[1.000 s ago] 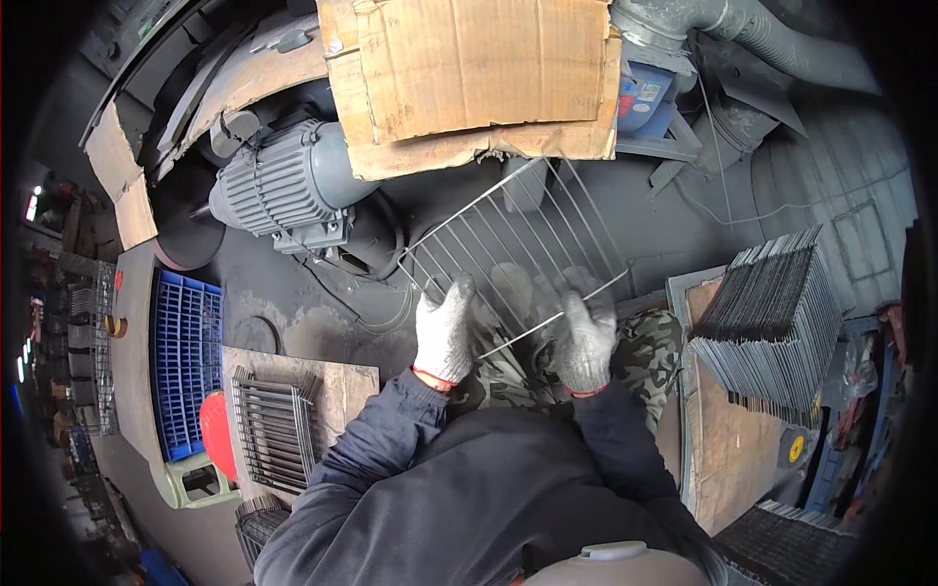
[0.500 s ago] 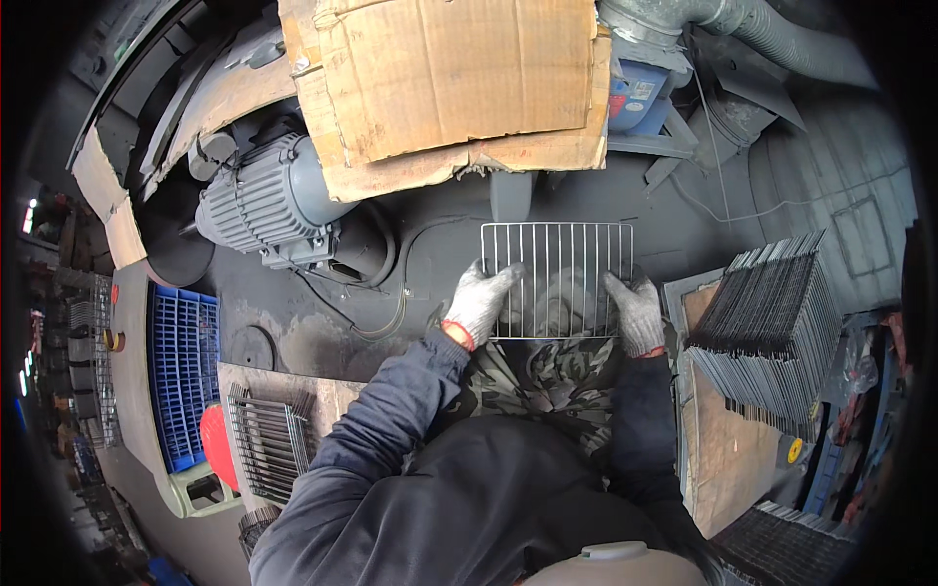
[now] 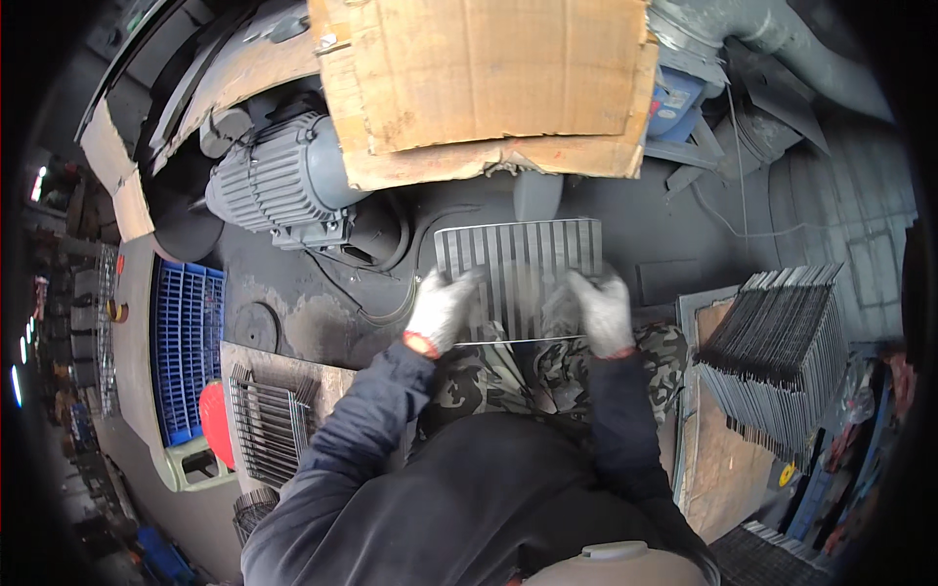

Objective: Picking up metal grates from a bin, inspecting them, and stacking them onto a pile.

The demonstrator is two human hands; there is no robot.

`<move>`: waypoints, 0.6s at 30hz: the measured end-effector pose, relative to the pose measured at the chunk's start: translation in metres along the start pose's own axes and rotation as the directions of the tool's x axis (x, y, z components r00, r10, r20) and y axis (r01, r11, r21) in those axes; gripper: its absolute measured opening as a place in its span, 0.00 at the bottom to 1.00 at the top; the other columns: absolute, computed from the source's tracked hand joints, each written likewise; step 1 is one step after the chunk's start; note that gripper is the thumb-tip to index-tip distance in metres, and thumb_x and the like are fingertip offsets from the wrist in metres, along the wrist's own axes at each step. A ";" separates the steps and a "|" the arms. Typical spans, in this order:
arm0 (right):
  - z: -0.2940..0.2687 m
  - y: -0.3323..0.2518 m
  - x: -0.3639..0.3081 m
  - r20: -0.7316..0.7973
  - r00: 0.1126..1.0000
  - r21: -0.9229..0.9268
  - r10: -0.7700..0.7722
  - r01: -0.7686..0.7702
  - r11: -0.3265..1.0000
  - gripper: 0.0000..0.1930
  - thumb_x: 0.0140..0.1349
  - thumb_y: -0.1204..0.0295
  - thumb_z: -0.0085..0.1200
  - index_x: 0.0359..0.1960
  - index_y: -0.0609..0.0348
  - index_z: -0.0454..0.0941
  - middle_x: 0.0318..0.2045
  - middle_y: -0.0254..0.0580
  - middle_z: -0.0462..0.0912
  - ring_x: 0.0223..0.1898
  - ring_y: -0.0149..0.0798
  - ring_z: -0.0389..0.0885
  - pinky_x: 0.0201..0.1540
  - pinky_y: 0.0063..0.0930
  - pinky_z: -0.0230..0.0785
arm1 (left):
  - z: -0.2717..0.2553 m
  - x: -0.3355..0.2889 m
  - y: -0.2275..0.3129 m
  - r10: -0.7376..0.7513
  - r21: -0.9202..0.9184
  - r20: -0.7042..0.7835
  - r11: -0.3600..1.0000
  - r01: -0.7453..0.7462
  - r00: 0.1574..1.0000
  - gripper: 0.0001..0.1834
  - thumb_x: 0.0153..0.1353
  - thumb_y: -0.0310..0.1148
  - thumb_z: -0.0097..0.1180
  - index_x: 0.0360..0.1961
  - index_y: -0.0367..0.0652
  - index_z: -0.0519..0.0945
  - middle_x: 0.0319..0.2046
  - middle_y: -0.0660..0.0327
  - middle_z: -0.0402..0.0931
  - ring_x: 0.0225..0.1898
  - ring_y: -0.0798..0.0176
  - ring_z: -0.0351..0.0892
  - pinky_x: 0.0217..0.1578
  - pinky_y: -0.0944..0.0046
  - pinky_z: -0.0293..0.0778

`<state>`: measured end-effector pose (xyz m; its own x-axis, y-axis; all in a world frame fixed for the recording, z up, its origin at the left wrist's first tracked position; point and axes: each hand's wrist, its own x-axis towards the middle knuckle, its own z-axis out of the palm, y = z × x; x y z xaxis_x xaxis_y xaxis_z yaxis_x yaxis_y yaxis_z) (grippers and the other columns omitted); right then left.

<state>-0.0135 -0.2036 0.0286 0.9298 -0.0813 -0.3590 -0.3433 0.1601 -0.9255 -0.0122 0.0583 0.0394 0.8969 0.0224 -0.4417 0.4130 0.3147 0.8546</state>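
Note:
A rectangular metal wire rack hangs in front of me above my camouflage-patterned lap. Its parallel bars are smeared by motion. My left hand, in a whitish knit glove with a red cuff, grips the rack's left side with the thumb on top. On the opposite side my right hand, gloved alike, is closed on the rack's right edge. The fingers beneath the rack are hidden. Beside me at the right stands a tall stack of similar wire racks. A smaller group of racks lies at my left.
Brown cardboard overhangs the far side. A grey electric motor sits at the far left, with cables near it. A blue plastic crate and a red round object are at the left. More racks lie at the lower right.
Both hands have carried the wire rack to the left, and its bars have become blurred. The surroundings have shifted slightly rightward in the picture as my head moved.

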 end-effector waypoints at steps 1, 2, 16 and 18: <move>-0.013 0.000 -0.002 -0.069 0.991 -0.014 -0.114 0.114 0.993 0.12 0.69 0.76 0.64 0.53 0.63 0.85 0.43 0.38 0.90 0.38 0.31 0.87 0.45 0.29 0.82 | 0.016 0.002 0.003 0.021 0.025 0.045 0.999 -0.022 0.999 0.12 0.71 0.34 0.66 0.48 0.42 0.78 0.30 0.64 0.80 0.21 0.70 0.77 0.20 0.68 0.75; -0.027 -0.009 -0.008 -0.071 0.994 0.035 -0.084 0.087 0.996 0.12 0.69 0.75 0.64 0.52 0.64 0.84 0.42 0.38 0.90 0.38 0.32 0.87 0.45 0.29 0.82 | 0.025 0.011 -0.008 0.018 0.104 0.071 0.994 -0.025 0.997 0.13 0.71 0.34 0.66 0.48 0.41 0.77 0.30 0.65 0.80 0.21 0.70 0.76 0.21 0.68 0.75; 0.020 0.035 0.018 -0.016 0.999 -0.102 -0.040 0.038 0.994 0.09 0.68 0.73 0.67 0.46 0.63 0.85 0.41 0.35 0.87 0.38 0.28 0.82 0.45 0.26 0.74 | -0.042 0.012 -0.022 -0.079 -0.079 -0.092 0.994 0.072 0.993 0.10 0.71 0.32 0.65 0.49 0.44 0.79 0.29 0.64 0.80 0.21 0.69 0.78 0.19 0.65 0.77; 0.014 0.007 0.006 -0.077 0.994 -0.034 -0.072 0.070 0.997 0.07 0.69 0.72 0.66 0.43 0.65 0.88 0.38 0.35 0.89 0.32 0.28 0.84 0.37 0.24 0.76 | -0.009 0.007 -0.001 -0.059 0.063 -0.016 0.996 0.060 0.998 0.13 0.70 0.32 0.66 0.52 0.42 0.78 0.31 0.64 0.81 0.22 0.70 0.78 0.20 0.67 0.77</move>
<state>-0.0087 -0.1888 0.0219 0.9392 -0.1677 -0.2996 -0.2820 0.1209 -0.9517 -0.0072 0.0671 0.0331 0.8681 0.0194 -0.4961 0.4754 0.2551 0.8420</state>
